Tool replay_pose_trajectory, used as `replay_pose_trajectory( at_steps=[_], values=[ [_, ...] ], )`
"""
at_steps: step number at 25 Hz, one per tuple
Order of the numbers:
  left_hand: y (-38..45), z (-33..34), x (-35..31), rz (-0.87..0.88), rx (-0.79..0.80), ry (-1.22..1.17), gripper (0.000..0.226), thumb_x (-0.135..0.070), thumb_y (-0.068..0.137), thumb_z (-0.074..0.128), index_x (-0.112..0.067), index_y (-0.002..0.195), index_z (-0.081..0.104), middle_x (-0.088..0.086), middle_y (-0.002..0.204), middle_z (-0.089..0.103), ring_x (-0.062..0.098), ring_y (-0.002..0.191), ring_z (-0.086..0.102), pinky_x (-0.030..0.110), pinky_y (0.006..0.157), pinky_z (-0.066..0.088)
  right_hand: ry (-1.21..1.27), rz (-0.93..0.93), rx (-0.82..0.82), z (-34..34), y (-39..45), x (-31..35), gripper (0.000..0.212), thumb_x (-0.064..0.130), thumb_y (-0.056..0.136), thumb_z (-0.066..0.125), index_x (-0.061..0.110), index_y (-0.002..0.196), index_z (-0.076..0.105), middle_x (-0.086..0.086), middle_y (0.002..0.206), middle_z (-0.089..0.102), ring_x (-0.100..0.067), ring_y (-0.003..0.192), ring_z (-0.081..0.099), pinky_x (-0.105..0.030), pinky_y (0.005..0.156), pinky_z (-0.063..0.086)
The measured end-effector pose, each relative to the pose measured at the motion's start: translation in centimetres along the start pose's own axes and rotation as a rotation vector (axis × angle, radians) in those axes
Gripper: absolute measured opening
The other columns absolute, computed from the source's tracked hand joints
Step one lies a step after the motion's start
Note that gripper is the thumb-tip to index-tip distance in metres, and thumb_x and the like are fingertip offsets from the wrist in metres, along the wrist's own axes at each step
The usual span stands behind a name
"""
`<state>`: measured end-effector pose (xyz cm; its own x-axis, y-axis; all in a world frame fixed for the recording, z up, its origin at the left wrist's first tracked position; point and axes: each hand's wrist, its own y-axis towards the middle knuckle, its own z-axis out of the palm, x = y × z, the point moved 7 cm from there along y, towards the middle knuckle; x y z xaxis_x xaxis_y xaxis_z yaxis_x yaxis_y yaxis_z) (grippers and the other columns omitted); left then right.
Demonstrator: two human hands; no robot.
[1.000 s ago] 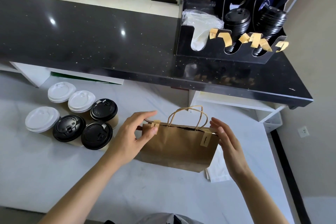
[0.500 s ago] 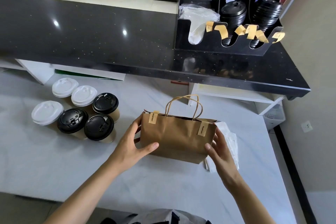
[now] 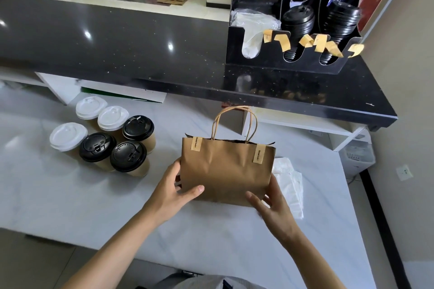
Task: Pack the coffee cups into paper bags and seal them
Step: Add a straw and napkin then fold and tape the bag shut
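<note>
Brown kraft paper bag (image 3: 225, 171) with twisted paper handles stands upright on the white marble-look counter (image 3: 70, 206), held between both hands.

Head view: the left hand (image 3: 175, 191) cups the bag's lower left corner, thumb laid across the front face and fingers behind; the right hand (image 3: 272, 204) holds the lower right corner, fingers loosely spread against the paper. Both hands sit equally near, with the bag's long axis running left to right between them. Six lidded paper coffee cups (image 3: 105, 138) stand well apart on the left, nearer the left hand. Two tan sticker strips (image 3: 257, 153) fold over the bag's mouth, each reading "Good luck!"; the mouth looks sealed.
</note>
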<state>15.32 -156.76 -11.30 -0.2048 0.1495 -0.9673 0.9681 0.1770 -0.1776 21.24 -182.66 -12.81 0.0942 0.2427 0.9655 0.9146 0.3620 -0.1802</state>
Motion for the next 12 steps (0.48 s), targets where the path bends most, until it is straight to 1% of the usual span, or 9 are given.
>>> replay_pose_trajectory(
  at_steps=[1, 3, 5, 6, 7, 8, 9, 10, 12],
  values=[
    [-0.3, 0.0, -0.2, 0.003, -0.017, 0.003, 0.055, -0.024, 0.082, 0.082, -0.032, 0.130, 0.056, -0.001, 0.127, 0.067, 0.016, 0.117, 0.067, 0.040, 0.105, 0.052, 0.003, -0.004, -0.015, -0.1, 0.2, 0.2, 0.080, 0.056, 0.080, 0.074, 0.043, 0.149, 0.037, 0.013, 0.132, 0.063, -0.013, 0.121, 0.062, -0.023, 0.085, 0.053],
    [-0.8, 0.0, -0.8, 0.010, -0.049, -0.008, 0.058, -0.022, 0.086, 0.080, -0.037, 0.134, 0.052, -0.005, 0.126, 0.068, 0.012, 0.119, 0.065, 0.035, 0.101, 0.054, -0.009, -0.031, -0.055, -0.3, 0.5, 0.8, 0.077, 0.052, 0.085, 0.072, 0.048, 0.151, 0.033, 0.014, 0.129, 0.063, -0.013, 0.113, 0.063, -0.023, 0.080, 0.054],
    [-1.5, 0.2, -1.5, 0.016, -0.074, -0.014, 0.068, -0.022, 0.090, 0.078, -0.044, 0.143, 0.042, -0.012, 0.132, 0.064, 0.005, 0.123, 0.061, 0.026, 0.098, 0.053, -0.075, -0.058, -0.101, -0.6, 0.7, 1.5, 0.081, 0.048, 0.091, 0.070, 0.058, 0.153, 0.019, 0.011, 0.127, 0.061, -0.019, 0.099, 0.063, -0.038, 0.075, 0.056],
    [-1.8, 0.3, -2.0, 0.026, -0.082, 0.001, 0.073, -0.022, 0.092, 0.076, -0.050, 0.146, 0.036, -0.018, 0.135, 0.061, -0.001, 0.125, 0.058, 0.022, 0.098, 0.051, -0.121, -0.058, -0.119, -0.7, 0.8, 1.9, 0.085, 0.045, 0.093, 0.069, 0.062, 0.153, 0.011, 0.008, 0.126, 0.061, -0.024, 0.092, 0.062, -0.041, 0.075, 0.056],
    [-2.2, 0.4, -2.5, 0.038, -0.091, 0.022, 0.077, -0.023, 0.092, 0.075, -0.057, 0.145, 0.030, -0.026, 0.137, 0.058, -0.007, 0.125, 0.055, 0.018, 0.099, 0.048, -0.165, -0.064, -0.131, -0.7, 0.8, 2.3, 0.089, 0.042, 0.095, 0.068, 0.066, 0.151, 0.004, 0.007, 0.126, 0.059, -0.028, 0.090, 0.061, -0.044, 0.076, 0.057],
    [-2.6, 0.3, -3.0, 0.052, -0.105, 0.035, 0.080, -0.024, 0.093, 0.074, -0.065, 0.142, 0.026, -0.033, 0.138, 0.054, -0.011, 0.125, 0.053, 0.016, 0.100, 0.046, -0.202, -0.080, -0.140, -0.7, 0.8, 2.9, 0.091, 0.039, 0.095, 0.067, 0.068, 0.149, 0.000, 0.006, 0.126, 0.058, -0.030, 0.096, 0.062, -0.047, 0.078, 0.058],
    [-3.1, 0.2, -3.4, 0.064, -0.124, 0.038, 0.082, -0.026, 0.093, 0.074, -0.070, 0.140, 0.024, -0.034, 0.141, 0.051, -0.011, 0.127, 0.051, 0.018, 0.103, 0.044, -0.231, -0.101, -0.146, -0.6, 0.9, 3.5, 0.094, 0.037, 0.095, 0.067, 0.069, 0.149, -0.003, 0.006, 0.126, 0.058, -0.028, 0.105, 0.062, -0.049, 0.082, 0.058],
    [-3.5, -0.1, -3.7, 0.079, -0.144, 0.036, 0.084, -0.028, 0.092, 0.075, -0.071, 0.141, 0.022, -0.031, 0.146, 0.049, -0.006, 0.131, 0.051, 0.024, 0.107, 0.043, -0.250, -0.120, -0.153, -0.4, 0.9, 4.1, 0.096, 0.036, 0.095, 0.067, 0.070, 0.148, -0.005, 0.007, 0.126, 0.057, -0.026, 0.111, 0.061, -0.051, 0.084, 0.057],
    [-4.4, -0.5, -4.3, 0.105, -0.175, 0.038, 0.089, -0.030, 0.090, 0.074, -0.064, 0.149, 0.018, -0.024, 0.153, 0.044, 0.003, 0.137, 0.049, 0.039, 0.114, 0.041, -0.274, -0.147, -0.162, -0.1, 1.1, 5.1, 0.097, 0.034, 0.095, 0.068, 0.070, 0.148, -0.007, 0.004, 0.129, 0.059, -0.025, 0.115, 0.060, -0.048, 0.086, 0.055]
  ],
)
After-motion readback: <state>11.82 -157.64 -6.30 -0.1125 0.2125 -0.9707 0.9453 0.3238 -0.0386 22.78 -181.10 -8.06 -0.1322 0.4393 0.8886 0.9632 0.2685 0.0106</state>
